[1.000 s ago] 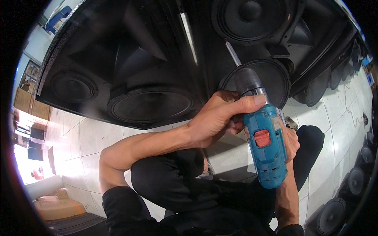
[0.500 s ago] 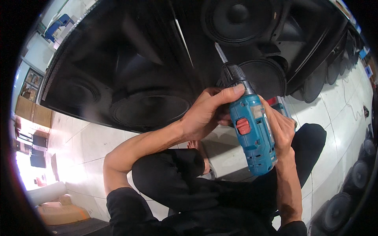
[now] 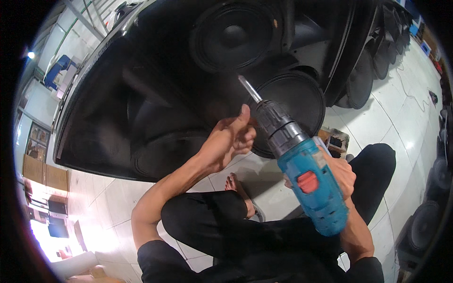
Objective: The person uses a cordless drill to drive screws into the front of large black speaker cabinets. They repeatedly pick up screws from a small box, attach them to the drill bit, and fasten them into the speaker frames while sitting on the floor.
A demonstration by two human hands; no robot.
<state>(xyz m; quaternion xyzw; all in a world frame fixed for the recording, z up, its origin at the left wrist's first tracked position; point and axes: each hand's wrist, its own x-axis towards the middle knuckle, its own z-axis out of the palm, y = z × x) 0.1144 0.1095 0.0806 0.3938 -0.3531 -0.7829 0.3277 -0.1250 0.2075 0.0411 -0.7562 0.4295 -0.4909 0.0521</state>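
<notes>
My right hand is wrapped round the handle of a teal cordless drill with a red switch and a black chuck. A long metal driver bit points from the chuck up and left toward a black speaker cabinet. Beside the chuck, apart from it, is my left hand, with its thumb raised and its fingers curled in; whatever they may hold is hidden. Beyond the drill are a round speaker cone and a lower one in the cabinet.
More round speakers stand along the right, with others near the right edge. A box-like block with dark openings sits on the white tiled floor behind my right knee. A thin cable lies farther right.
My left hand has come off the drill's chuck and moved left. The drill in my right hand has shifted down and right, tilting more to the left. The view has turned slightly.
</notes>
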